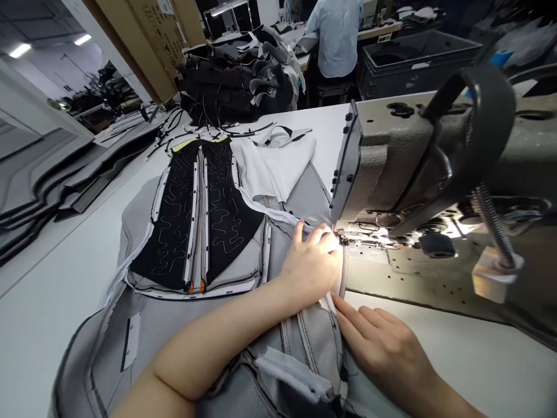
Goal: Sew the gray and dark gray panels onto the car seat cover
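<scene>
A grey fabric seat cover (167, 331), inside out with seams and white strips showing, is spread under a sewing machine (391, 168). My left hand (312, 264) lies on the cover close to the lit needle area (342, 237), fingers spread and bent, pressing the cloth. Lower right, my right hand (383, 342) has its fingers together at the cover's edge; its thumb is hidden. A black panel (174, 226) with stitched wavy wire lines forms part of the cover. White cloth (274, 168) lies folded over its far side.
Stacked grey pieces (39, 174) lie at the left. A heap of dark fabric parts (243, 81) stands at the table's far end, beside a cardboard box (148, 40). Behind it a person (337, 38) in a light blue shirt sits near a dark bin (413, 64).
</scene>
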